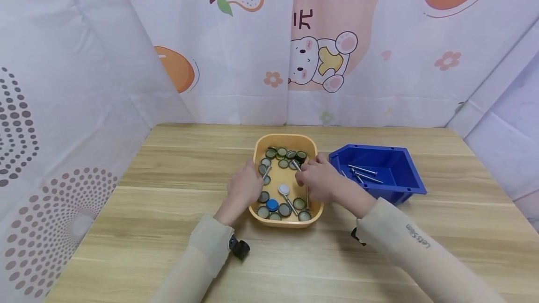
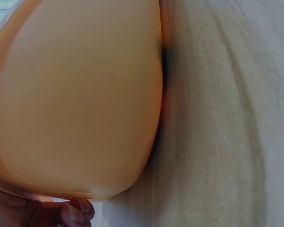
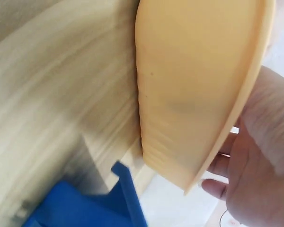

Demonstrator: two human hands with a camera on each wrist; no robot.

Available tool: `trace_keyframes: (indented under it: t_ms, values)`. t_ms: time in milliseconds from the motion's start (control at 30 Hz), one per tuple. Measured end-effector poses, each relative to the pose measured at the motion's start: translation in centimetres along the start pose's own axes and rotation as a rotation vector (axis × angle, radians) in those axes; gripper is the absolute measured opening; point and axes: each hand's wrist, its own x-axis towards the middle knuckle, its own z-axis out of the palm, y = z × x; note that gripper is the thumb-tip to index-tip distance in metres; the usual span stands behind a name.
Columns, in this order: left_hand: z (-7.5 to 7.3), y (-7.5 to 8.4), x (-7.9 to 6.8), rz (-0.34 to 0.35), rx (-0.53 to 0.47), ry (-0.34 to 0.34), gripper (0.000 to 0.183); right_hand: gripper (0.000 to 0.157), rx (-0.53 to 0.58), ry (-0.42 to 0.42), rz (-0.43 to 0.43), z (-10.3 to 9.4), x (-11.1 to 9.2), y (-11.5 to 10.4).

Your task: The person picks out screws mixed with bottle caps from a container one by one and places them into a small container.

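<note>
Two bolts [image 1: 267,173] sit by the left hand [image 1: 243,186] and right hand [image 1: 316,177], among caps [image 1: 284,210] in the tray [image 1: 286,224] at frame centre; whether either hand grips one, nobody can tell.

Silver bolts [image 1: 290,204] in yellow tray [image 1: 286,224]

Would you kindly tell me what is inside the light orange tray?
The light orange tray holds many bottle caps, one of them blue, and several long metal fasteners. The left hand and right hand cover parts of its sides; anything beneath them cannot be seen.
</note>
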Motion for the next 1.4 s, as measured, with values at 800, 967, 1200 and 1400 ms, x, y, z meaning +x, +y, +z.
trace_keyframes:
  t_ms: [800, 967, 1200, 1400]
  values:
    - [0.2, -0.1, 0.1, -0.005, 0.022, 0.0, 0.028, 0.013, -0.072, -0.013, 0.026, 2.0, 0.9, -1.3]
    - [0.2, -0.1, 0.1, -0.005, 0.026, 0.0, 0.028, 0.015, -0.058, -0.002, 0.009, 2.2, 0.8, -1.1]
    - [0.1, -0.1, 0.1, 0.001, 0.019, 0.001, 0.028, 0.021, -0.068, 0.033, -0.012, 2.2, 0.7, -1.1]
    - [0.1, 0.0, 0.1, 0.004, 0.007, -0.002, 0.026, 0.012, -0.09, 0.036, -0.023, 2.1, 0.7, -1.1]
